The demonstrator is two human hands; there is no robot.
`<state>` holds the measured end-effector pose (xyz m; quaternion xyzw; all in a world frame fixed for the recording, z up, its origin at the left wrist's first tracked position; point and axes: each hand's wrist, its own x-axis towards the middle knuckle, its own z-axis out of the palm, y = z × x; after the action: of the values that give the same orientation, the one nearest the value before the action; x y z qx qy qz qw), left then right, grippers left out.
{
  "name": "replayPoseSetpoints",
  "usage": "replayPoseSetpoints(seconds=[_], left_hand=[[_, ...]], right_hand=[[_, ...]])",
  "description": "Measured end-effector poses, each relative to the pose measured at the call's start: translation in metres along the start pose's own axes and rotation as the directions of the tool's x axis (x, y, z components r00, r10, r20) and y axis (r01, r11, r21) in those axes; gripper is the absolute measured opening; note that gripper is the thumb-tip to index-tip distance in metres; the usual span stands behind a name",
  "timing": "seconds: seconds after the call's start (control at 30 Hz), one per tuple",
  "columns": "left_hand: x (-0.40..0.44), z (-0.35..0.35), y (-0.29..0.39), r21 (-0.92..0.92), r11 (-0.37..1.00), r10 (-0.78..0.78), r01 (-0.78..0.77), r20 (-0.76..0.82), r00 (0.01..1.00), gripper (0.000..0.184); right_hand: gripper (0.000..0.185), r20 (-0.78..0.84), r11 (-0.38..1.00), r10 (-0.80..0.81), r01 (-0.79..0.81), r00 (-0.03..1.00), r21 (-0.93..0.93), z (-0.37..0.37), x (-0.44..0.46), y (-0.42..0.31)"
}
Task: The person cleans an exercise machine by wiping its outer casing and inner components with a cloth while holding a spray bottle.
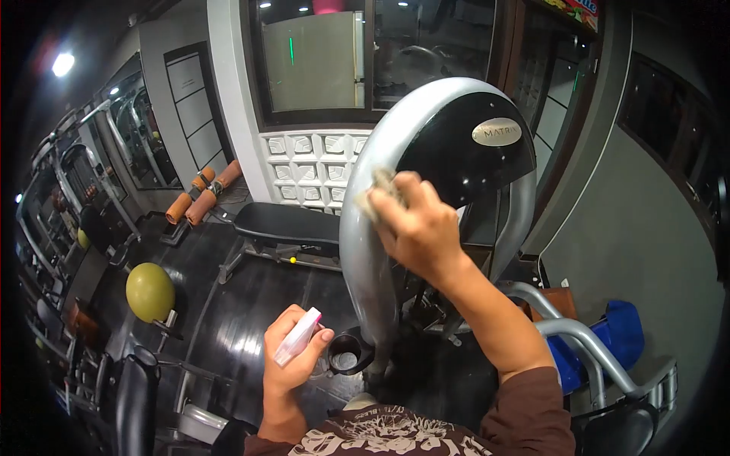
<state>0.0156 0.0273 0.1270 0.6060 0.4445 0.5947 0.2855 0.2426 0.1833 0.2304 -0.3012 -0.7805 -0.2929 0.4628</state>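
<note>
My right hand (426, 228) is closed on a pale, crumpled cloth (384, 186). It presses the cloth to the curved silver frame of a gym machine (361, 251) with a black cover and an oval MATRIX badge. Lower down, my left hand (293, 346) is wrapped round a spray bottle with a white and pink trigger head (300, 337). Most of the bottle's body is hidden by the fingers and palm. Close to the left hand, a black cup holder (351, 353) sits low on the machine.
A black padded bench (289, 224) stands behind the machine. Farther left are a yellow-green ball (150, 292), orange foam rollers (201, 205) and more gym machines. Silver tube handles (593, 349) and a blue object (620, 334) lie at right, near the grey wall (631, 266).
</note>
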Motion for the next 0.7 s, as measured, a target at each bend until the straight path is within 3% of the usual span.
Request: replayPoseSetpoints(seconds=[0.07, 0.13, 0.2, 0.23, 0.3, 0.4, 0.43, 0.47, 0.57, 0.6, 0.7], left_hand=[[-0.001, -0.005, 0.000, -0.004, 1.000, 0.001, -0.001, -0.012, 1.000, 0.017], [-0.002, -0.010, 0.004, -0.016, 1.000, -0.002, 0.002, -0.019, 1.000, 0.016], [-0.004, -0.012, 0.005, -0.060, 0.997, -0.046, 0.044, -0.020, 0.999, 0.015], [-0.006, -0.014, 0.006, -0.082, 0.994, -0.071, 0.069, -0.020, 0.997, 0.015], [-0.005, -0.012, 0.007, -0.113, 0.981, -0.159, 0.156, -0.020, 0.987, 0.017], [0.001, -0.013, 0.002, -0.127, 0.973, -0.190, 0.191, 0.013, 0.982, 0.017], [0.003, -0.014, -0.001, -0.124, 0.974, -0.188, 0.191, 0.029, 0.982, 0.017], [0.006, -0.014, -0.005, -0.129, 0.976, -0.170, 0.174, 0.042, 0.985, 0.016], [0.018, -0.015, -0.007, -0.108, 0.983, -0.138, 0.147, 0.080, 0.987, 0.017], [0.022, -0.017, -0.008, -0.124, 0.982, -0.134, 0.144, 0.087, 0.987, 0.017], [0.033, -0.023, -0.011, -0.163, 0.978, -0.111, 0.130, 0.118, 0.987, 0.018]], right_hand=[[0.030, -0.005, 0.998, -0.071, 0.071, 0.997, -0.004, 0.000, -0.004, 0.007], [0.028, -0.032, 0.999, -0.043, 0.042, 0.999, -0.015, -0.007, 0.006, 0.034], [0.029, -0.035, 0.991, 0.129, -0.130, 0.991, -0.035, -0.015, 0.023, 0.076], [0.028, -0.038, 0.932, 0.342, -0.345, 0.939, -0.109, -0.020, 0.034, 0.095], [0.032, -0.107, 0.785, 0.613, -0.618, 0.783, -0.025, -0.023, 0.043, 0.142], [0.035, -0.178, 0.749, 0.657, -0.662, 0.733, 0.035, -0.013, 0.033, 0.154], [0.036, -0.185, 0.741, 0.651, -0.669, 0.736, -0.052, -0.015, 0.035, 0.130], [0.035, -0.247, 0.801, 0.575, -0.598, 0.780, -0.025, -0.006, 0.027, 0.120], [0.040, -0.102, 0.905, 0.425, -0.421, 0.899, 0.061, -0.004, 0.001, 0.058], [0.044, -0.123, 0.962, 0.271, -0.266, 0.955, 0.057, -0.001, -0.010, 0.041], [0.051, -0.012, 0.995, 0.102, -0.101, 0.995, 0.021, -0.009, -0.020, 0.014]])
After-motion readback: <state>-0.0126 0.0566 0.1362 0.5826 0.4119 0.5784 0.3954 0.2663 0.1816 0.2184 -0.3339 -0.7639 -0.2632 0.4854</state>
